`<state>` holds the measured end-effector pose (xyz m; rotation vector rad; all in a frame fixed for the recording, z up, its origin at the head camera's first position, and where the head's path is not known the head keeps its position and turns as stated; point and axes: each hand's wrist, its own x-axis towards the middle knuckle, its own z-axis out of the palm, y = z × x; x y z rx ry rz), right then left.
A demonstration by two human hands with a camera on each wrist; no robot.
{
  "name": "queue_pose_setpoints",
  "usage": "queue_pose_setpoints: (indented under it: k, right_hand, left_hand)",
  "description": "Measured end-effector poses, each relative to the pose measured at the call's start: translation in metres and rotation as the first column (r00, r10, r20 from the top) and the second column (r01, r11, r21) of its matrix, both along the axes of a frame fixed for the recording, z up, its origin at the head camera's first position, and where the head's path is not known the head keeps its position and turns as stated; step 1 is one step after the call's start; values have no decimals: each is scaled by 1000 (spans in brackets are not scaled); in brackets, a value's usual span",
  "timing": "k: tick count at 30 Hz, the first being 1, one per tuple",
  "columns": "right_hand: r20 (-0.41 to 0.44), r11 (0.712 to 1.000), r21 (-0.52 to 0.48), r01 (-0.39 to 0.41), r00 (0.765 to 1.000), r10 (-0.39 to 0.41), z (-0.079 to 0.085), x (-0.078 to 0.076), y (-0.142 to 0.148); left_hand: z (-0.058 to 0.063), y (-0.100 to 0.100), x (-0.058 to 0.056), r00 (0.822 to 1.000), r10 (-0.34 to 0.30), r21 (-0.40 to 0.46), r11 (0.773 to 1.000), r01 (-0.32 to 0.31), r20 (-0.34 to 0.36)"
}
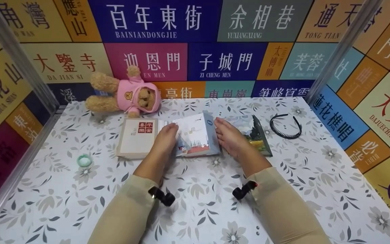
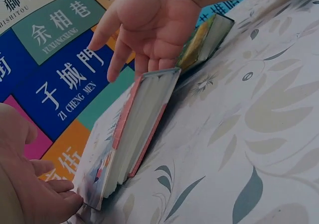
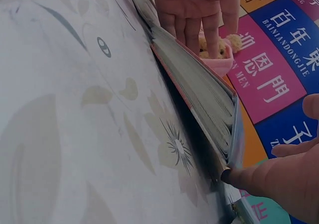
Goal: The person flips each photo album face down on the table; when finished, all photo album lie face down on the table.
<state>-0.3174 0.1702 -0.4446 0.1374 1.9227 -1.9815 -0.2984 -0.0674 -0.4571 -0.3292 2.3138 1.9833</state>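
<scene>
A thick book (image 1: 193,134) with a white pictured cover and a pale blue spine lies between my two hands. My left hand (image 1: 164,137) stands on edge at its left side, fingers extended. Along the spine side is my right hand (image 1: 229,135), its fingers straight and the palm turned inward. In the right wrist view, the fingertips of the right hand (image 3: 284,179) are right at the book's (image 3: 199,89) corner, with a dark shadow under the cover. The left wrist view shows the page edges of the book (image 2: 137,124) between both palms.
A beige book (image 1: 139,139) with red square print lies at left, a painted-cover book (image 1: 257,135) at right. Farther out are a black headband (image 1: 285,127) and a green ring-shaped band (image 1: 84,160). A teddy bear (image 1: 130,93) in pink lies against the back wall.
</scene>
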Motion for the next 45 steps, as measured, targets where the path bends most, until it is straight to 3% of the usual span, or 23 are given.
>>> queue_pose_setpoints:
  k: [6,10,16,21,27,34,40,45]
  right_hand:
    - [-32,1000,-2,5,999,-5,0,3,0]
    - [-98,999,30,39,995,-36,3,5,-4]
    - [-183,983,-168,72,978,-103,8,10,-22]
    - [-191,984,-181,1,981,-37,5,13,-45]
    - [-187,980,-189,-63,982,27,6,11,-81]
    - [-163,978,-190,-87,985,56,6,8,-126]
    - [-123,972,-227,-57,992,30,1,9,-155]
    - [-97,971,-229,-63,994,42,-8,13,-165]
  left_hand:
    - [4,-1,-1,1000,2,39,999,-1,-18]
    - [7,-5,-1,1000,1,57,998,0,-15]
    - [11,-14,-3,999,49,94,994,-48,-5]
    - [14,-29,-2,998,58,69,996,-58,0]
    - [16,-60,2,996,89,140,986,-85,-18]
    - [27,-99,9,992,110,58,993,-106,-65]
    - [29,-128,14,977,167,-33,985,-172,-129]
    - [24,-142,11,978,198,-78,976,-203,-63]
